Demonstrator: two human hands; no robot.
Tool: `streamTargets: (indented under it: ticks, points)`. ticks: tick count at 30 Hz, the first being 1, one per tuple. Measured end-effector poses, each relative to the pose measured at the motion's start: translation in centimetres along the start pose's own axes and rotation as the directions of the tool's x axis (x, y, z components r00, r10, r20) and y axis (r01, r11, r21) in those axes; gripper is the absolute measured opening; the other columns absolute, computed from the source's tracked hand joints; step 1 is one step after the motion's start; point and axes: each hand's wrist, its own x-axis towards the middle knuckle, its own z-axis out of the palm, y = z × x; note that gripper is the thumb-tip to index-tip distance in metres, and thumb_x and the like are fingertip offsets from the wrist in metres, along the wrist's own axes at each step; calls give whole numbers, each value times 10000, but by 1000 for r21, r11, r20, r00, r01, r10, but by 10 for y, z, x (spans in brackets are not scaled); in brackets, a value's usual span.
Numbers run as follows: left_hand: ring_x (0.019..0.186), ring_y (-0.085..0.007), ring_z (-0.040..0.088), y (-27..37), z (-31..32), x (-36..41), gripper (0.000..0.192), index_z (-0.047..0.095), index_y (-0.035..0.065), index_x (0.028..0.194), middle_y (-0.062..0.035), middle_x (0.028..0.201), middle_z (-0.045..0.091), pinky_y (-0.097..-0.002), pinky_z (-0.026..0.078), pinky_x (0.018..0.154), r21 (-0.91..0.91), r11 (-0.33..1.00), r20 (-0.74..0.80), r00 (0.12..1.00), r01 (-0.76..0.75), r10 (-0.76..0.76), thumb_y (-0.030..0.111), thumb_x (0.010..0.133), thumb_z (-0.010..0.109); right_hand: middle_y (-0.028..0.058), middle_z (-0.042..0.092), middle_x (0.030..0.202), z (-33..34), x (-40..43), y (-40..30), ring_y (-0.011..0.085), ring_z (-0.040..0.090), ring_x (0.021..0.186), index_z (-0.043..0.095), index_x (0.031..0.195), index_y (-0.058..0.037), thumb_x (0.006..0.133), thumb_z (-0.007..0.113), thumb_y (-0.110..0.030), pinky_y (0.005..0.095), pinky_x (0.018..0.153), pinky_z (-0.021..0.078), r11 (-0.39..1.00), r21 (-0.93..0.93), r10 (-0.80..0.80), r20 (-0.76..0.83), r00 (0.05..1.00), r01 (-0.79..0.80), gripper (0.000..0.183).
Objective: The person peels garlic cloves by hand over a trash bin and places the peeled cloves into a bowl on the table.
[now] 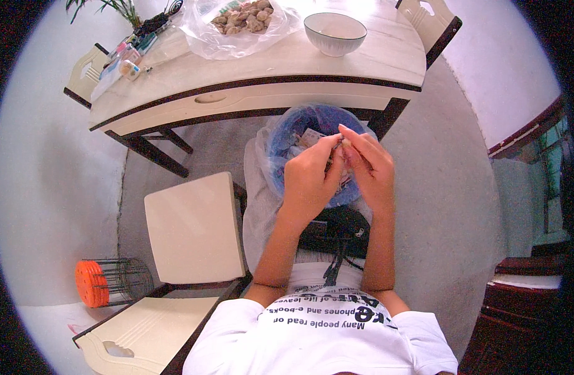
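My left hand (311,176) and my right hand (375,164) meet fingertip to fingertip above a lined blue bin (280,176). Pinched between them is a small pale piece (346,142) with a dark bit at its left side; the fingers hide most of it. Scraps and paper-like waste (312,137) lie inside the bin. On the table beyond, a clear plastic bag (198,40) lies open around several brown, lumpy, roundish pieces (247,18). To its right stands a white ribbed bowl (333,40) with a dark rim; its contents are hard to make out.
The marble-patterned table (277,68) has dark edges. At its left end are small packages (127,68) and a potted plant (125,14). A cream chair (195,229) stands at my left, near orange-topped stools (92,283). A black pouch (336,229) rests at my lap.
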Motion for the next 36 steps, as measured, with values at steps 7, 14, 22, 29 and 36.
streamTargets:
  ticks: [7, 14, 22, 29, 36]
  points:
    - [633, -295, 591, -2, -1, 0, 150, 543, 36, 925, -155, 732, 591, -357, 458, 539, 90, 995, -18, 999, -42, 44, 102, 795, 513, 85, 563, 758, 2, 0, -3, 156, 534, 627, 590, 1041, -49, 790, 549, -27, 242, 532, 422, 998, -55, -34, -2, 999, 34, 255]
    - [602, -287, 582, -5, -1, 0, 148, 550, 48, 921, -146, 707, 588, -344, 446, 521, 77, 997, -39, 999, -32, 35, 89, 782, 526, 78, 564, 758, 5, -3, 5, 137, 523, 618, 589, 1026, -42, 804, 536, -34, 227, 548, 422, 995, 93, 44, -27, 999, -41, 228]
    - [565, -236, 575, 2, -4, 1, 187, 576, 66, 937, -108, 675, 582, -319, 446, 513, 28, 999, -16, 999, 41, -41, 115, 756, 579, 75, 555, 755, 1, -3, 4, 135, 520, 620, 582, 1036, -41, 809, 519, -20, 229, 556, 427, 992, 87, 100, -45, 994, -96, 237]
    - [625, -255, 594, -6, -1, 0, 152, 580, 63, 893, -119, 719, 596, -326, 462, 541, 81, 995, -84, 995, -55, 62, 104, 747, 587, 94, 565, 775, 1, 0, -7, 180, 546, 632, 579, 1039, -44, 805, 533, -41, 265, 547, 438, 984, -147, -102, -32, 994, 96, 239]
    - [625, -210, 605, -7, -2, 0, 106, 581, 26, 870, -120, 751, 607, -285, 466, 566, 91, 991, -93, 990, -96, 105, 74, 775, 577, 102, 562, 780, 0, 0, -8, 184, 549, 641, 579, 1032, -42, 809, 528, -43, 266, 548, 439, 991, -105, -80, -4, 997, 79, 229]
